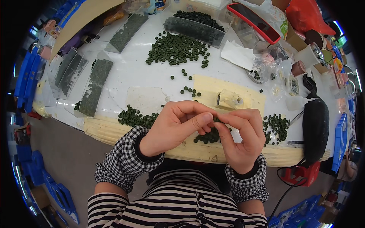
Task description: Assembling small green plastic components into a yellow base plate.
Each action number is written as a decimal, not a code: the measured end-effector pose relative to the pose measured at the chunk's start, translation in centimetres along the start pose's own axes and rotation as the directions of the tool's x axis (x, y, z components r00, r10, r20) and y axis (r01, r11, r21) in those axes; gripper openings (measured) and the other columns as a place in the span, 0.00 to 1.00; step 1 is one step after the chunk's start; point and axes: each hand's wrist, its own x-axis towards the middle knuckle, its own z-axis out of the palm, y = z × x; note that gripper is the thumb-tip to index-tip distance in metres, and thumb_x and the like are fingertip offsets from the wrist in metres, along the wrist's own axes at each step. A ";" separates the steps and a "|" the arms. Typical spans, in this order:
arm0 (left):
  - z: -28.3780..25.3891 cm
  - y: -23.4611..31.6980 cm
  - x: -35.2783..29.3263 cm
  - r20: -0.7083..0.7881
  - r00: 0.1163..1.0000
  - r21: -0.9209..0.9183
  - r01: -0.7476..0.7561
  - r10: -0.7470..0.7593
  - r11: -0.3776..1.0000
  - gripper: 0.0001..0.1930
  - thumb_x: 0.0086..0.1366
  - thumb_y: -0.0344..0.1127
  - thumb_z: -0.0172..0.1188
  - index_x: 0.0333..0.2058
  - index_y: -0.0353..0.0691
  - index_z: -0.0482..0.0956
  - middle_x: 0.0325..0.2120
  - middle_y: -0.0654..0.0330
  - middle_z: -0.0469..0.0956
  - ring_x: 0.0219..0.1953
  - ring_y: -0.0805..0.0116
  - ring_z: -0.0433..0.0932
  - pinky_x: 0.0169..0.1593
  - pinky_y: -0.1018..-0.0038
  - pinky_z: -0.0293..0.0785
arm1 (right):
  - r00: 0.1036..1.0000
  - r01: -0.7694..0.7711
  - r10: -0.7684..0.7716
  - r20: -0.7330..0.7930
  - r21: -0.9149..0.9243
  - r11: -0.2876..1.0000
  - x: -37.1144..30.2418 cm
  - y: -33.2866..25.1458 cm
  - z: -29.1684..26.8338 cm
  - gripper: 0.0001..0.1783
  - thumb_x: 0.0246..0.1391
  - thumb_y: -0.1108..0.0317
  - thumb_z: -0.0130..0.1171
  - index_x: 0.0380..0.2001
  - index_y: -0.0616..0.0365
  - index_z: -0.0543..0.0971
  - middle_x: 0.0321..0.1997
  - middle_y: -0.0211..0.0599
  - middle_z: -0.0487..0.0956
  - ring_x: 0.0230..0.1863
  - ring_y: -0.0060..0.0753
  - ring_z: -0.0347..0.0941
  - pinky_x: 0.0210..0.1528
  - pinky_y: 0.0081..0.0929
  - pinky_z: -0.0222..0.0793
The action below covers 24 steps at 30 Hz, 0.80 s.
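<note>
My left hand (174, 127) and my right hand (243, 137) meet above the near edge of the table. Thumbs and fingertips of both are pinched together on a small dark green round piece (216, 119), mostly hidden by the fingers. Under the hands lies a pile of similar pieces (208, 137). Another pile (133, 117) spreads beside my left wrist, and a third pile (276, 128) is to the right of my right hand. Just beyond my fingers, a small block wrapped in yellowish tape (231, 99) stands on a cream sheet (251, 95).
A big heap of green pieces (176, 49) lies farther back. Clear bins (195, 32) of pieces stand behind and at left. A red-cased phone (255, 22), white paper (237, 54) and a black padded object (316, 127) are at right. Yellow padding (102, 129) lines the front edge.
</note>
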 end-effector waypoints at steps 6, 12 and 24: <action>-0.2 0.2 -0.2 0.019 1.000 -0.060 0.010 -0.009 0.998 0.09 0.65 0.26 0.59 0.43 0.30 0.78 0.32 0.55 0.82 0.35 0.73 0.81 0.42 0.78 0.79 | 0.999 -0.046 0.047 -0.014 0.060 0.997 -0.2 0.1 -0.1 0.15 0.36 0.79 0.72 0.32 0.59 0.83 0.32 0.34 0.77 0.32 0.32 0.72 0.32 0.25 0.67; -0.3 0.2 -0.2 0.012 0.999 -0.131 0.036 -0.035 0.991 0.07 0.64 0.25 0.60 0.41 0.30 0.79 0.32 0.55 0.82 0.34 0.73 0.81 0.40 0.79 0.79 | 0.997 -0.071 0.070 0.016 0.146 0.987 -0.3 0.1 0.0 0.16 0.37 0.81 0.71 0.34 0.60 0.84 0.32 0.34 0.77 0.31 0.30 0.72 0.30 0.23 0.68; 0.1 -0.6 -0.5 -0.105 0.972 -0.013 -0.211 0.209 0.977 0.10 0.64 0.23 0.61 0.44 0.28 0.79 0.36 0.55 0.82 0.37 0.75 0.80 0.43 0.80 0.79 | 0.999 -0.040 0.037 0.024 0.142 0.989 -0.4 -0.3 0.7 0.19 0.44 0.83 0.66 0.43 0.60 0.83 0.34 0.36 0.78 0.33 0.32 0.74 0.34 0.23 0.70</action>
